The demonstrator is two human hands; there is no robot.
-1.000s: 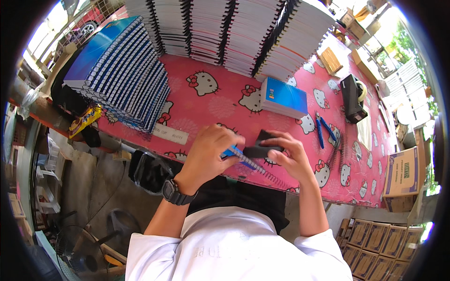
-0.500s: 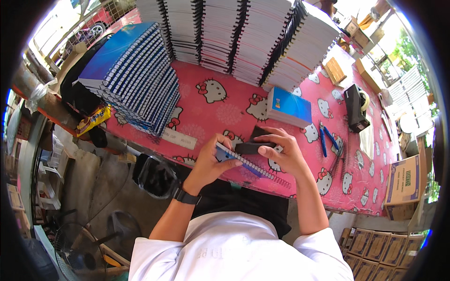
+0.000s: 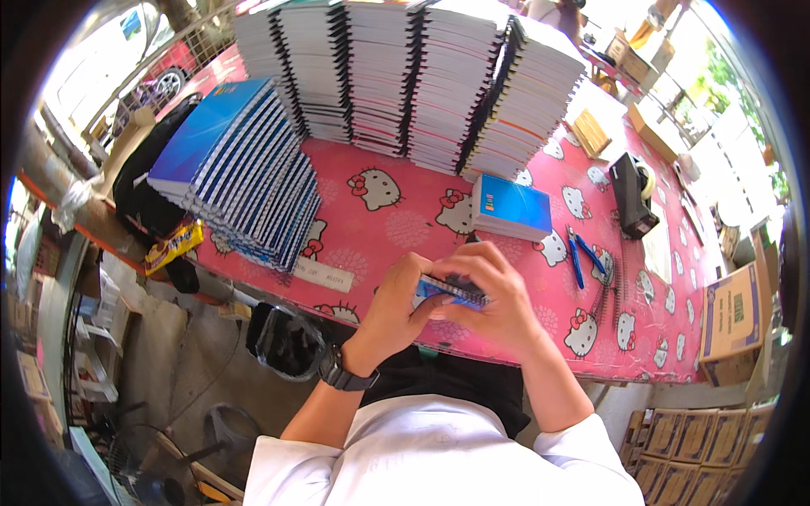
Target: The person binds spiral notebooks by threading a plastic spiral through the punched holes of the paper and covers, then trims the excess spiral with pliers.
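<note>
A small blue spiral notebook (image 3: 451, 293) is held above the near edge of the table, its coil edge turned up toward me. My left hand (image 3: 395, 305) is closed on the notebook's left end, thumb along the coil. Curled over its right part, my right hand (image 3: 489, 297) presses a dark block against the coil; the fingers hide most of that block. Beyond my hands lies a short stack of blue pads (image 3: 512, 208). Blue-handled pliers (image 3: 577, 257) lie to the right, beside loose black binding coils (image 3: 609, 295).
A tall stack of blue spiral notebooks (image 3: 253, 181) stands at left, with high piles of bound books (image 3: 380, 84) behind. A paper strip (image 3: 323, 275) lies near the front edge. At right are a black tape dispenser (image 3: 631, 198) and cardboard boxes (image 3: 732, 316). A lined bin (image 3: 287, 341) stands below the table.
My right hand has come in closer to my left and now wraps over the coil edge with the dark block. The notebook's right end is now covered. The view has tilted slightly.
</note>
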